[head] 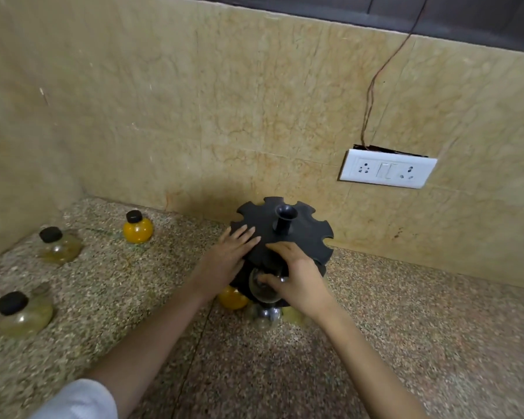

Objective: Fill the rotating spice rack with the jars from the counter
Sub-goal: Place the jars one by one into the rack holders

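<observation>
Waiting at the left of the frame are three jars on the speckled table (406,343): a pale jar (22,316) at lower left, another pale jar (58,244) above it, and an orange jar (137,228) nearer the middle, all well apart from the rack. Moving right, the left hand (227,255) is lying flat, fingers (248,234) spread open, on the rack's notched top disc (285,234), probably steadying it against turning. Just right, the right hand (300,276) is gripping a clear jar (262,287), fingers closed around it, seemingly sliding it into a slot beneath the disc. An orange jar in the rack (232,297) is sitting just left of it.
</observation>
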